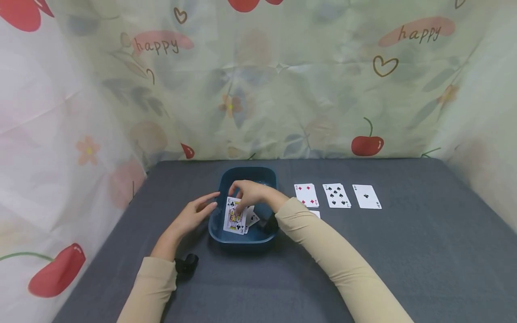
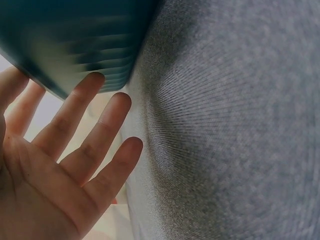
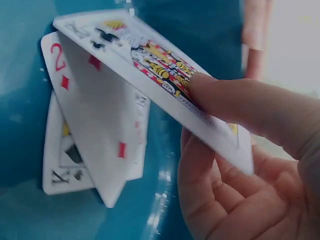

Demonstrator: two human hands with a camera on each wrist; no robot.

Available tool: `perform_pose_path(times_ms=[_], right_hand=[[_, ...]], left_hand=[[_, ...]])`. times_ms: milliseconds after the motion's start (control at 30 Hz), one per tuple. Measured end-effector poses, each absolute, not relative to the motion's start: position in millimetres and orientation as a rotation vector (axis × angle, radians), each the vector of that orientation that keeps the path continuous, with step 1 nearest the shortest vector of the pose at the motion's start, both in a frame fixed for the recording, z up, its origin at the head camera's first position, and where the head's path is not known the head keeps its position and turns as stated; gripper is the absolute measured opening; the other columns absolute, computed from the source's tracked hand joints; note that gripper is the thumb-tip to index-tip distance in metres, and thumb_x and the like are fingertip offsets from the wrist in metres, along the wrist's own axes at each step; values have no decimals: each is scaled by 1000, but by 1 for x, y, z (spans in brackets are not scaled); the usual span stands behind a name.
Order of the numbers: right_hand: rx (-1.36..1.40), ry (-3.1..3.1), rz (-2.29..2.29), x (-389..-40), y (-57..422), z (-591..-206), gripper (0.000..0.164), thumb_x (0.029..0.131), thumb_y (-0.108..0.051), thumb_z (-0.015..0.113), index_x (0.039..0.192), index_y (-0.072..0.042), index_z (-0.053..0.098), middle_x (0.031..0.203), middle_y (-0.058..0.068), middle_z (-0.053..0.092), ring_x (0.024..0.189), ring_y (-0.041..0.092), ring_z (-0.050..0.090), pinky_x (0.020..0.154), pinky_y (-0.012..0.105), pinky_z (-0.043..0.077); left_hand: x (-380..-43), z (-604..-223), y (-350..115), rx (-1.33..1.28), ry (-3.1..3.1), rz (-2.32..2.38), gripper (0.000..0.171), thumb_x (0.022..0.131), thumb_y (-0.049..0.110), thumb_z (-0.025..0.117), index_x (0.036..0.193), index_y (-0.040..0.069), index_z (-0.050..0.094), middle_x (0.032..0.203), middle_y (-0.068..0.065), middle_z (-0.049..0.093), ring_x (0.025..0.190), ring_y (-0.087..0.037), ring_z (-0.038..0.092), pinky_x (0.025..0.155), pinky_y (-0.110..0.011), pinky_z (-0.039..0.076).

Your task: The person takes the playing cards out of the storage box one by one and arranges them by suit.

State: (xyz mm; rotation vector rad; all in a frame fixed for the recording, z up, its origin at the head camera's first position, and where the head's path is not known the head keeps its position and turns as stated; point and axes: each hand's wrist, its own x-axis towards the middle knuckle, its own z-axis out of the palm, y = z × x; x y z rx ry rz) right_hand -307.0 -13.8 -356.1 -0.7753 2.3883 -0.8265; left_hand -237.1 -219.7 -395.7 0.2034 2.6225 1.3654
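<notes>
A king of clubs is pinched between the thumb and fingers of my right hand, over the inside of a dark blue plastic tub. Below it, in the right wrist view, a two of diamonds lies across another king on the tub's floor. My left hand is at the tub's left rim with its fingers extended. In the left wrist view its fingers are spread beside the tub's ribbed wall; whether they touch it I cannot tell.
Right of the tub, a row on the grey cloth has a four of diamonds, a seven of spades and an ace of clubs. Another card is mostly hidden by my right sleeve. A patterned curtain hangs behind the table.
</notes>
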Motion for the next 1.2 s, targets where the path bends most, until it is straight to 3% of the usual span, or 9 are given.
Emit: perform_pose_path(times_ms=[533, 1200], right_hand=[[-884, 2364, -1119, -299, 18, -330, 29, 88, -12, 63, 115, -8, 55, 102, 11, 69, 88, 14, 65, 77, 25, 52], [-672, 2430, -1425, -293, 99, -330, 23, 90, -21, 61, 110, -8, 57, 90, 13, 64, 68, 17, 63, 63, 28, 53]], left_hand=[[-237, -396, -218, 144, 2625, 1342, 48, 98, 38, 45, 144, 27, 36, 148, -17, 37, 126, -38, 49, 105, -57, 36], [-235, -395, -217, 132, 2651, 1323, 48, 97, 37, 46, 143, 27, 36, 148, -16, 38, 125, -38, 49, 106, -57, 35]])
